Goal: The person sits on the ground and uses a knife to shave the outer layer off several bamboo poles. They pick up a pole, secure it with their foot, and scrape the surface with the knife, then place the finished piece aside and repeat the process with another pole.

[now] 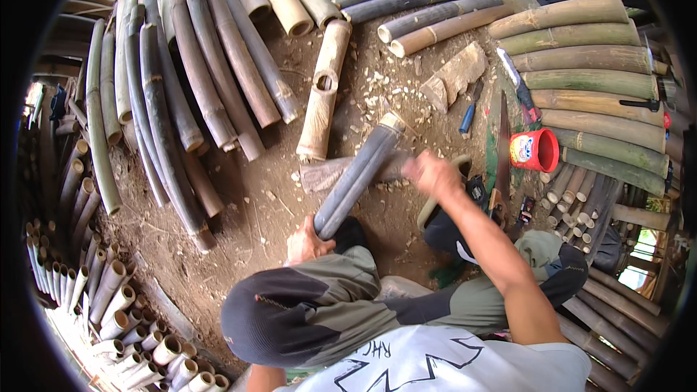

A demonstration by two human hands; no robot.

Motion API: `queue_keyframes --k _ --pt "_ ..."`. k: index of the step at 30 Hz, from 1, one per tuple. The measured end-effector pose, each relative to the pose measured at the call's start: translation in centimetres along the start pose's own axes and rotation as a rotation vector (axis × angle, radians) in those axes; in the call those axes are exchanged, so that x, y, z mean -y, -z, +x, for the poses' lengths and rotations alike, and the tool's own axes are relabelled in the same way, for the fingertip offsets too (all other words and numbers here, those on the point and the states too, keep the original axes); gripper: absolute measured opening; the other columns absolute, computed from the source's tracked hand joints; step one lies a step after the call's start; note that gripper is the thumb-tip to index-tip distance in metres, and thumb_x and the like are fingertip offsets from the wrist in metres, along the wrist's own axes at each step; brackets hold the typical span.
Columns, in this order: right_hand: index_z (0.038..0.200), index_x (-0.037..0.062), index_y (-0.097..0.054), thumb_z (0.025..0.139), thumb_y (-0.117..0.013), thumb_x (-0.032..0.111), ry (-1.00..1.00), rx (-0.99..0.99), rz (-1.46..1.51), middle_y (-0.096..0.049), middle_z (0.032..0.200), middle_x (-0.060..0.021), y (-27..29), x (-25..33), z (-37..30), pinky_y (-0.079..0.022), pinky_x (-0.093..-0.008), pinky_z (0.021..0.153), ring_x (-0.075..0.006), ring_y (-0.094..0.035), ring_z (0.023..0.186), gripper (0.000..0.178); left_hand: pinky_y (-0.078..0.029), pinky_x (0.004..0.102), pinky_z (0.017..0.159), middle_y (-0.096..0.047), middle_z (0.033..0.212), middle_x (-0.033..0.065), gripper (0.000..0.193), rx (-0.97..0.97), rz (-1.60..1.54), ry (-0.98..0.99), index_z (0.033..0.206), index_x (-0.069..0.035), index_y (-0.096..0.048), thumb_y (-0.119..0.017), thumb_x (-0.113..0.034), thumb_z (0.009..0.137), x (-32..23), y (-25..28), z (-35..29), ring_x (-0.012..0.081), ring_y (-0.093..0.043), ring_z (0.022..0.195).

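Note:
My left hand is wrapped round the lower end of a dark grey bamboo tube, by my bent knee. The tube slants up and away to the right, lying across a brownish wooden block on the dirt. Pale, freshly cut bamboo shows at its far end. Just right of the tube is my right hand, closed in a fist and blurred by motion; what it grips cannot be made out. Beyond the block lies a pale bamboo piece with a round hole in its side.
Long bamboo poles fill the far left, with greenish lengths at right. Upright tubes crowd the near left. A red container, a saw, a blue-handled tool and a wood chunk lie right of scattered chips.

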State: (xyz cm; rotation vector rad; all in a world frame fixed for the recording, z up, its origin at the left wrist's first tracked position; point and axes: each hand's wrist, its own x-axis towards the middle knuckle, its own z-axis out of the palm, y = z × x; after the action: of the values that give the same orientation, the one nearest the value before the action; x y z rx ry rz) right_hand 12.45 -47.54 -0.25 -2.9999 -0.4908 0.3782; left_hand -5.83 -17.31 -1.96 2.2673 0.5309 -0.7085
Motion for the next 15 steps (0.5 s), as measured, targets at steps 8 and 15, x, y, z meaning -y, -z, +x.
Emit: queue_keyframes --k 8,15 --pt "0.078 0.0139 -0.051 0.093 -0.021 0.083 0.428 0.137 0.006 -0.044 0.053 0.0015 -0.6 2.2 -0.6 -0.036 -0.0337 0.037 -0.0121 -0.045 0.044 0.077 -0.054 0.0503 0.088 -0.071 0.099 0.027 0.064 0.045 -0.046 -0.03 0.116 -0.003 -0.059 -0.08 -0.032 0.063 2.4 -0.1 0.4 0.0441 -0.069 0.095" --pt "0.08 0.0095 -0.054 0.094 -0.024 0.081 -0.165 -0.107 0.293 -0.04 0.053 0.0058 0.8 -2.4 3.3 -0.026 -0.0311 0.035 -0.0101 -0.034 0.04 0.079 -0.053 0.0444 0.091 -0.071 0.102 0.0261 0.073 0.143 -0.192 -0.06 0.123 -0.001 -0.06 -0.081 -0.034 0.061 2.3 1.2 1.9 0.0399 -0.069 0.102"
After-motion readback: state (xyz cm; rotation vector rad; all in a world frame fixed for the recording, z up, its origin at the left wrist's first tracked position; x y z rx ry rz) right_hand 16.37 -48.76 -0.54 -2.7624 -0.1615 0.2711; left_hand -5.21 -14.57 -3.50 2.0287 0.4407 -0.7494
